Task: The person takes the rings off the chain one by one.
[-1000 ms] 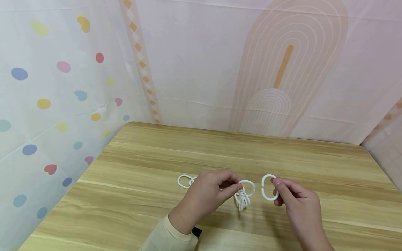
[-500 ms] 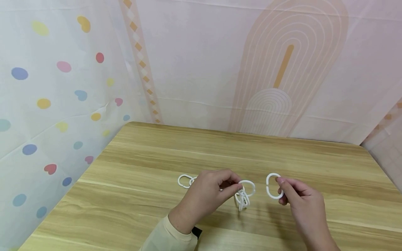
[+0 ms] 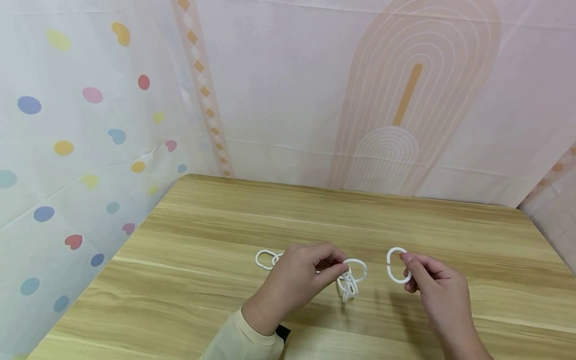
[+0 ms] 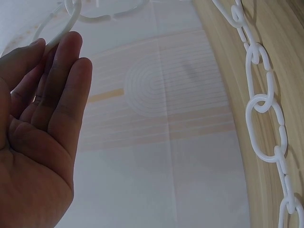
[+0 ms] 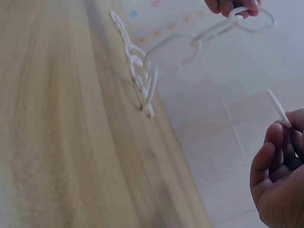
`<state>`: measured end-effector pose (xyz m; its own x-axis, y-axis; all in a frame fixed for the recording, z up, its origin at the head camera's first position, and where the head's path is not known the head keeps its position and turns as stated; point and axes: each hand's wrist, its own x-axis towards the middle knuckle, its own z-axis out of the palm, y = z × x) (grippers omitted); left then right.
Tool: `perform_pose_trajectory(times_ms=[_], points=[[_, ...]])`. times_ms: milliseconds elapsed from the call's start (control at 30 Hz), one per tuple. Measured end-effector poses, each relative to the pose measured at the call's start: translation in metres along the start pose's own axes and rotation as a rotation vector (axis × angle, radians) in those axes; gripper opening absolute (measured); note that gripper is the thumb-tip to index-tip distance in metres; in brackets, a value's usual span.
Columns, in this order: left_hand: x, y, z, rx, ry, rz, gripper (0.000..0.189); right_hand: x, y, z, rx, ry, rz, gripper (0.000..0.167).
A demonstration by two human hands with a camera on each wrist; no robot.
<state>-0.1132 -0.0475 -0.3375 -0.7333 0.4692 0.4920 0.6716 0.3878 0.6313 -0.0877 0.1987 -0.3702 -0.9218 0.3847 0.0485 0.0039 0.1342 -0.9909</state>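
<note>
A chain of white plastic C-shaped links (image 4: 250, 128) runs along the table and rises to my left hand (image 3: 303, 272). Thumb and fingers of that hand pinch it near its end, so the end link (image 3: 355, 260) sticks out to the right. Below the fingertips, several links (image 5: 198, 42) hang down toward the table. My right hand (image 3: 443, 290) pinches a separate white C-shaped link (image 3: 390, 275) by its right side, above the table. Its small gap faces left, toward the chain, and a short space parts it from the end link. The left hand hides part of the chain in the head view.
The wooden table (image 3: 189, 300) spreads under both hands. More of the chain (image 3: 263, 250) lies left of the left hand. Patterned cloth (image 3: 279, 100) hangs behind the table, and dotted cloth (image 3: 103, 165) at the left. A black strap (image 3: 282, 333) shows by the left sleeve (image 3: 249, 340).
My right hand has moved right with the single link, widening the space between it and the chain. My left hand stays in place, holding the chain.
</note>
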Motion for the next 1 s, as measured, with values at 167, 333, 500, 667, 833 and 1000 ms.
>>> perform_pose_trajectory(times_ms=[167, 333, 500, 667, 833, 1000], points=[[0.000, 0.001, 0.000, -0.001, -0.001, 0.004, 0.004, 0.003, 0.003, -0.001, 0.006, 0.001, 0.008, 0.022], [0.000, 0.001, -0.001, -0.005, 0.000, 0.005, 0.004, 0.004, 0.005, 0.000, 0.012, 0.012, 0.008, 0.021], [0.001, 0.001, -0.001, -0.009, 0.000, 0.010, 0.004, 0.005, 0.006, 0.000, 0.006, 0.023, 0.012, 0.021], [0.001, 0.001, -0.001, -0.005, 0.001, 0.010, 0.004, 0.007, 0.008, -0.001, 0.003, 0.028, 0.016, 0.023], [0.000, 0.001, -0.001, -0.006, 0.002, 0.005, 0.004, 0.008, 0.010, -0.003, 0.004, 0.023, 0.025, 0.025], [0.000, 0.001, -0.001, -0.011, 0.002, 0.006, 0.004, 0.010, 0.012, -0.005, 0.011, 0.023, 0.034, 0.024]])
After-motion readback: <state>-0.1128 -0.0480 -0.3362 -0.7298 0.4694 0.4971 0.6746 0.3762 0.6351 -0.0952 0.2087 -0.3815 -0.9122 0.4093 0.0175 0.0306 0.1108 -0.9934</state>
